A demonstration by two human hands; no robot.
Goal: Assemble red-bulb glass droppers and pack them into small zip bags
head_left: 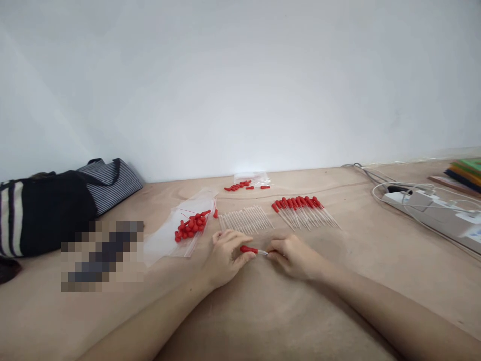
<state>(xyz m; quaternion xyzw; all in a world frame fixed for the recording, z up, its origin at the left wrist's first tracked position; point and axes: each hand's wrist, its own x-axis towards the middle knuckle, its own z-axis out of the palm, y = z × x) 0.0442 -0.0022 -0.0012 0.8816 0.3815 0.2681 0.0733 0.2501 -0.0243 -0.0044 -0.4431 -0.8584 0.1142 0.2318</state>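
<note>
A dropper with a red rubber bulb (248, 249) and a clear glass tube (262, 252) lies level between my two hands, the bulb seated on the tube's left end. My left hand (228, 255) is closed on the bulb, thumb below it and fingers above. With a pinch, my right hand (291, 254) grips the tube and hides its far end. Just beyond my hands is a row of bare glass tubes (246, 219). Right of those lie several droppers (304, 210) with red bulbs on. A heap of loose red bulbs (191, 225) rests on a plastic bag (165, 238).
More red bulbs (236, 186) lie near the wall beside a small clear bag (252, 178). A black bag (45, 210) and a striped pouch (112, 183) stand at left. At right are a power strip (432, 210) with cables and coloured folders (464, 175).
</note>
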